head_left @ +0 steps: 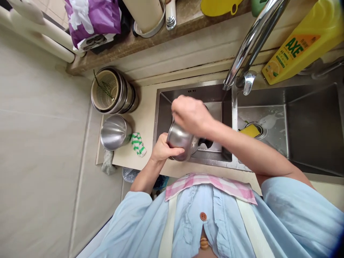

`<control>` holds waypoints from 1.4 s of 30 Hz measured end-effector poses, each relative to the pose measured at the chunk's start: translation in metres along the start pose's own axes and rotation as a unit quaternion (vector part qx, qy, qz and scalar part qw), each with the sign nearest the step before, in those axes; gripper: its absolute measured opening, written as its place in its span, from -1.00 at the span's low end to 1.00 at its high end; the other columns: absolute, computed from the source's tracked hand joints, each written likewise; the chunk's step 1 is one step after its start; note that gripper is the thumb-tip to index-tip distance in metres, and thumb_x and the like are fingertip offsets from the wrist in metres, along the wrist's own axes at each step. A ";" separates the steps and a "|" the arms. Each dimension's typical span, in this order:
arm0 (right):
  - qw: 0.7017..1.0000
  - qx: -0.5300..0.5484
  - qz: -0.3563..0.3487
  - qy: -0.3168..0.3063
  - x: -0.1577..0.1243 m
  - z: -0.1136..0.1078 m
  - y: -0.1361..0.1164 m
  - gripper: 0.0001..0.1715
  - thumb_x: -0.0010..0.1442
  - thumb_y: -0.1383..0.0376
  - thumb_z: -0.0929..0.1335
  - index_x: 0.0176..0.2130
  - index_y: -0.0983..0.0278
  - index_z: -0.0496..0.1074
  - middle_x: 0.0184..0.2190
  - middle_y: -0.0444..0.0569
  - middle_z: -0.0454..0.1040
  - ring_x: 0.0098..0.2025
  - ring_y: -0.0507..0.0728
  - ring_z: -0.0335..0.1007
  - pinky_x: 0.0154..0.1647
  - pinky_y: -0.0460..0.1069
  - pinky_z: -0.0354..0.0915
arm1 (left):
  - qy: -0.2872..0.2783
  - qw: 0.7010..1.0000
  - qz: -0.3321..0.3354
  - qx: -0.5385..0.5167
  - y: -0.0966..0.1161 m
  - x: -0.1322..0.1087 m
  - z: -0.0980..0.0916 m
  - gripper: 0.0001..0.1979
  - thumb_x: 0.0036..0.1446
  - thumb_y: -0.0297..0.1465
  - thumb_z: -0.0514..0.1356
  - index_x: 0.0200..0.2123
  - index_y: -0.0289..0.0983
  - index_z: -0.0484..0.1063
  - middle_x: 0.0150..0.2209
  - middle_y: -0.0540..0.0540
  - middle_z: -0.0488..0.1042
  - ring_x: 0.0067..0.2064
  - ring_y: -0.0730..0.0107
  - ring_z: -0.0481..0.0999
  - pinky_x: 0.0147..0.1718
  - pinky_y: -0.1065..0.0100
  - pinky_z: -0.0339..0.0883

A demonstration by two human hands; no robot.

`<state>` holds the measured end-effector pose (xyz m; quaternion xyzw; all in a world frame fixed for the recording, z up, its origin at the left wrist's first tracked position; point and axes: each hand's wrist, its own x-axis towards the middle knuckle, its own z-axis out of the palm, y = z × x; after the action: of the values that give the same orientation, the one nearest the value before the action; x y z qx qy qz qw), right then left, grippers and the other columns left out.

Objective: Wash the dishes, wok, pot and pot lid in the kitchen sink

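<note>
A shiny steel pot (180,138) with a black handle (206,143) is held tilted over the front of the left sink basin (164,107). My left hand (162,147) grips its left side, thumb lying across the outside wall. Over the pot's far edge is my right hand (191,113), fingers curled closed and slightly smeared by motion. Whatever those fingers hold, if anything, is hidden from above. The pot's inside is turned away from view.
Left of the sink stand stacked pots with a strainer (106,89), a steel container (114,132) and a green-striped cloth (138,144). A yellow sponge (249,131) lies in the right basin. The faucet (247,46) and a yellow detergent bottle (298,46) rise behind.
</note>
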<state>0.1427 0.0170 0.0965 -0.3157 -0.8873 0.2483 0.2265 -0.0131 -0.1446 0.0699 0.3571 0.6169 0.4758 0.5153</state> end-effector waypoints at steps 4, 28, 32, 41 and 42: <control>0.999 0.002 0.035 0.035 0.004 0.002 0.014 -0.77 0.33 0.31 0.22 -0.14 0.27 0.44 -0.21 0.09 0.45 -0.12 0.26 0.37 -0.13 0.11 0.27 | -0.037 0.998 0.017 0.043 0.008 0.000 0.000 -0.62 -0.46 -0.36 0.61 -0.47 -0.32 0.63 -0.52 -0.09 0.53 -0.42 0.07 0.58 -0.37 0.19 0.52; 0.999 -0.024 0.017 -0.042 0.007 -0.001 0.007 -0.74 0.38 0.28 0.22 -0.13 0.30 0.46 -0.17 0.10 0.50 -0.11 0.23 0.39 -0.14 0.06 0.28 | -0.096 0.994 0.016 0.047 0.013 0.008 0.016 -0.58 -0.37 -0.16 0.56 -0.48 -0.32 0.62 -0.52 -0.14 0.58 -0.45 0.10 0.60 -0.41 0.22 0.52; 0.999 -0.014 0.002 -0.044 0.008 0.002 0.013 -0.73 0.37 0.25 0.23 -0.12 0.28 0.47 -0.21 0.08 0.50 -0.13 0.23 0.39 -0.15 0.06 0.28 | -0.094 0.995 0.015 0.027 0.013 0.006 0.013 -0.54 -0.35 -0.13 0.56 -0.42 -0.33 0.64 -0.52 -0.15 0.57 -0.42 0.05 0.61 -0.34 0.17 0.53; 0.999 0.002 0.008 -0.035 0.004 0.002 0.008 -0.77 0.34 0.28 0.25 -0.18 0.29 0.48 -0.22 0.08 0.51 -0.16 0.21 0.39 -0.18 0.05 0.28 | -0.118 0.993 0.023 0.017 0.013 0.008 0.011 -0.61 -0.30 -0.18 0.55 -0.46 -0.34 0.63 -0.51 -0.15 0.58 -0.43 0.09 0.61 -0.37 0.20 0.52; 1.000 0.008 0.012 -0.028 0.004 0.004 0.006 -0.78 0.33 0.28 0.26 -0.19 0.29 0.48 -0.21 0.09 0.51 -0.15 0.21 0.39 -0.18 0.05 0.28 | -0.124 0.992 0.021 0.021 0.013 0.008 0.011 -0.62 -0.31 -0.20 0.56 -0.47 -0.34 0.63 -0.51 -0.15 0.58 -0.43 0.09 0.61 -0.37 0.22 0.52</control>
<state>0.1406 0.0231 0.0911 -0.3172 -0.8875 0.2668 0.2012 -0.0048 -0.1305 0.0795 0.4372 0.5504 0.4250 0.5704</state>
